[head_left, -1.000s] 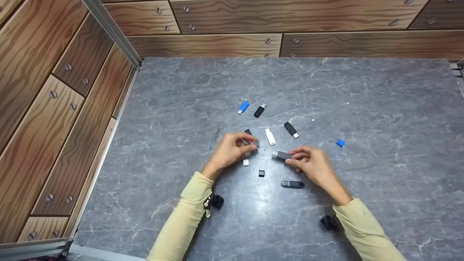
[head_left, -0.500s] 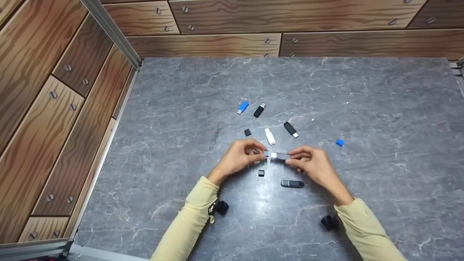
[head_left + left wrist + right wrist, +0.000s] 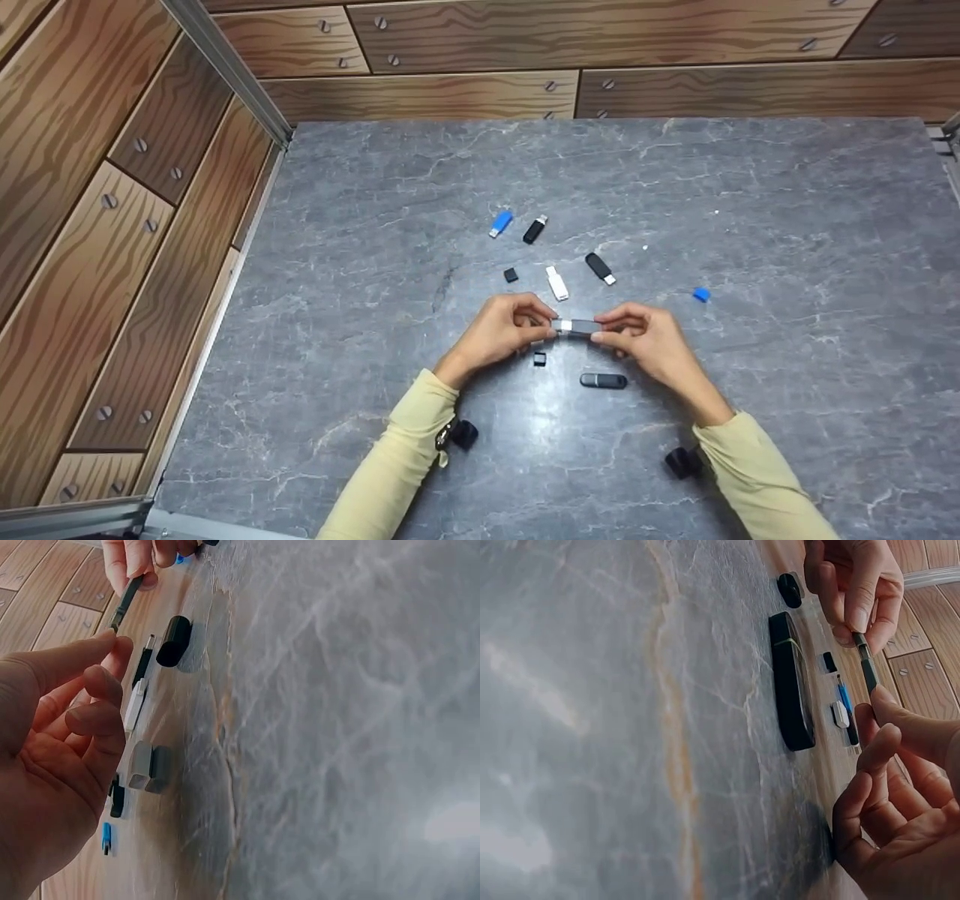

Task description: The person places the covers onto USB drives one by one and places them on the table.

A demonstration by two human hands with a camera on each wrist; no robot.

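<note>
In the head view, my right hand (image 3: 646, 335) pinches the back end of a dark grey USB stick (image 3: 586, 326) between thumb and fingertips. Its silver plug points left. Facing it, my left hand (image 3: 499, 328) pinches a small dark grey cap (image 3: 859, 639) at the plug's tip. Part of the plug shows between cap and body; how far the cap sits over it I cannot tell. Both are held above the table. Below them lie a black cap (image 3: 540, 359) and a dark capped-looking USB stick (image 3: 603, 381).
Beyond my hands lie a white USB stick (image 3: 557, 283), black ones (image 3: 600, 268), a blue one (image 3: 501, 224) and another black cap (image 3: 511, 275). A blue cap (image 3: 701, 295) is off to the right. The left wrist view shows a whitish cap (image 3: 140, 765) by my left hand.
My left hand has come right and nearer, bringing the grey cap from a distance up to the plug of the USB stick. My right hand has stayed nearly still.
</note>
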